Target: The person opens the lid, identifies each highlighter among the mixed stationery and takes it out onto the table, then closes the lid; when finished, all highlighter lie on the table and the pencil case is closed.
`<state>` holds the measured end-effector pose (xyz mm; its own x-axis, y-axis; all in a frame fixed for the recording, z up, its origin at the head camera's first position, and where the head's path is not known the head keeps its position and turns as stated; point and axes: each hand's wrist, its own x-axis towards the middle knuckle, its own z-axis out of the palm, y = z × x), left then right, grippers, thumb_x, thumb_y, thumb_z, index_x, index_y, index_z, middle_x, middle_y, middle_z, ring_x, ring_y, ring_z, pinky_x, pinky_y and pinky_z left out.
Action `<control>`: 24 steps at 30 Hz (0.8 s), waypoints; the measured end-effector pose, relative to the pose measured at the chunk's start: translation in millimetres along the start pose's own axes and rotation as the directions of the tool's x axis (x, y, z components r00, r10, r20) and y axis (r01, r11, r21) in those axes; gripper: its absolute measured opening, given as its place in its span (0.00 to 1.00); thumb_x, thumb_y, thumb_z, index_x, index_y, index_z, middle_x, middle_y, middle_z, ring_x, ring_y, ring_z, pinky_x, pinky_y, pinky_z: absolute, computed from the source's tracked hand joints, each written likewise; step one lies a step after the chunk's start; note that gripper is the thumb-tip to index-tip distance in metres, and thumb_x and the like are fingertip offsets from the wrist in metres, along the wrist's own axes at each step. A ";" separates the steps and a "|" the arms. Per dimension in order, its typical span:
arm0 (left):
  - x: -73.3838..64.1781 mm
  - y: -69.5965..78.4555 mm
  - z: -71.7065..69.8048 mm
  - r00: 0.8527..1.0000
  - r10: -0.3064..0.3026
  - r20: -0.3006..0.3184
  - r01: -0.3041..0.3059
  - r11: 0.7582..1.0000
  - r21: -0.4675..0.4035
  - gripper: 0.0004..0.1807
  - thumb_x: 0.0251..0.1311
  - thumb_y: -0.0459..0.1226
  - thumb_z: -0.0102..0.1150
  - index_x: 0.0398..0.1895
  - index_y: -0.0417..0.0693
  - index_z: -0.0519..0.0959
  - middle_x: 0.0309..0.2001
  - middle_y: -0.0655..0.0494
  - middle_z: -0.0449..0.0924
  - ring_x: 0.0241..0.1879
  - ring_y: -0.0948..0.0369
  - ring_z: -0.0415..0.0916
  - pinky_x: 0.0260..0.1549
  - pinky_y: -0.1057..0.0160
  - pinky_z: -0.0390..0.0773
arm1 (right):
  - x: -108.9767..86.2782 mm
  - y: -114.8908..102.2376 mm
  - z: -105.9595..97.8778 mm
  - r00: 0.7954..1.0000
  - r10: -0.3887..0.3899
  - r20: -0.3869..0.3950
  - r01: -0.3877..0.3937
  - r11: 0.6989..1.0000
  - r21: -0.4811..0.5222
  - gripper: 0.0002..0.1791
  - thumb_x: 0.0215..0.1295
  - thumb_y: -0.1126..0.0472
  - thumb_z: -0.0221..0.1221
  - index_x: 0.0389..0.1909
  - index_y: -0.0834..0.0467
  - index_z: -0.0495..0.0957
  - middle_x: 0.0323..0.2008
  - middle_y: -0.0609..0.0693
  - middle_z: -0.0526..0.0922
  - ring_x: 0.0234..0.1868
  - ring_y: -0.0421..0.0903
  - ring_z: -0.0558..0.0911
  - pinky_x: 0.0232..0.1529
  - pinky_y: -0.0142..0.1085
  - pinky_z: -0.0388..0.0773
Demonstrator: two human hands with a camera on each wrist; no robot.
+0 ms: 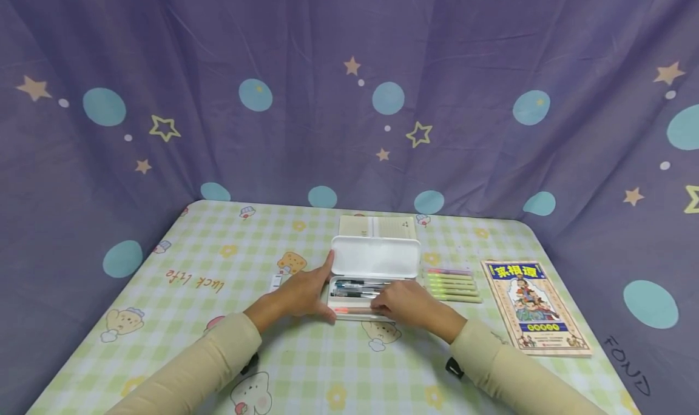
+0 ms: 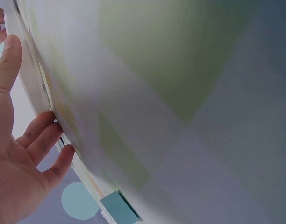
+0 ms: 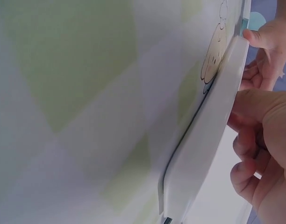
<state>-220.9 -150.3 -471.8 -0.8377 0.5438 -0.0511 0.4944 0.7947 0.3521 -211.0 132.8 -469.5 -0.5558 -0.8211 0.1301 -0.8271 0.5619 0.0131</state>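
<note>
A white pencil case (image 1: 377, 257) lies with its lid raised in the middle of the table. Several pens (image 1: 355, 286) with dark and clear barrels fill its back part. Along the front inside runs an orange pen (image 1: 349, 310), whose right end my right hand (image 1: 409, 303) pinches with curled fingers. The right wrist view has the right thumb and fingers dipping over the case's front wall (image 3: 203, 135). At the left end of the case rests my left hand (image 1: 303, 290), thumb at the front corner and fingers spread toward the lid. Those fingers look relaxed in the left wrist view.
Right of the case lies a row of yellow-green pens (image 1: 452, 286) with a pink one at the back. Farther right is a book (image 1: 535, 309) with a blue-and-yellow cover. Behind the lid lies a cream notebook (image 1: 355, 226). A small white item (image 1: 276, 281) sits by the left wrist.
</note>
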 end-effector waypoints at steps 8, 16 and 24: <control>0.5 -1.2 1.4 1.000 -0.011 0.003 0.011 1.000 0.013 0.82 0.37 0.67 0.77 0.82 0.40 0.33 0.62 0.52 0.80 0.58 0.55 0.80 0.61 0.53 0.76 | -9.1 5.7 -3.8 0.998 -0.020 -0.063 0.023 0.998 0.052 0.08 0.64 0.59 0.68 0.42 0.46 0.90 0.33 0.41 0.84 0.31 0.36 0.82 0.29 0.29 0.77; 0.1 -0.8 1.2 1.000 0.000 -0.006 0.000 1.000 0.014 0.82 0.36 0.66 0.78 0.82 0.39 0.34 0.58 0.53 0.81 0.52 0.58 0.80 0.59 0.54 0.78 | -20.6 14.0 -6.7 0.999 0.042 -0.034 -0.036 0.987 0.154 0.13 0.63 0.63 0.68 0.47 0.47 0.89 0.36 0.42 0.84 0.32 0.35 0.80 0.30 0.28 0.77; -0.3 1.1 0.2 1.000 -0.019 0.001 0.019 1.000 0.014 0.82 0.36 0.66 0.78 0.83 0.40 0.33 0.59 0.54 0.80 0.55 0.57 0.80 0.61 0.54 0.77 | -32.4 27.3 -8.0 0.992 0.075 -0.097 -0.051 0.971 0.233 0.12 0.63 0.62 0.69 0.47 0.50 0.90 0.36 0.42 0.86 0.33 0.36 0.82 0.33 0.28 0.78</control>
<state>-220.1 -149.5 -471.6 -0.8466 0.5291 -0.0581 0.4820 0.8084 0.3380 -214.8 175.5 -465.4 -0.6055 -0.7631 0.2260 -0.7946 0.5638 -0.2252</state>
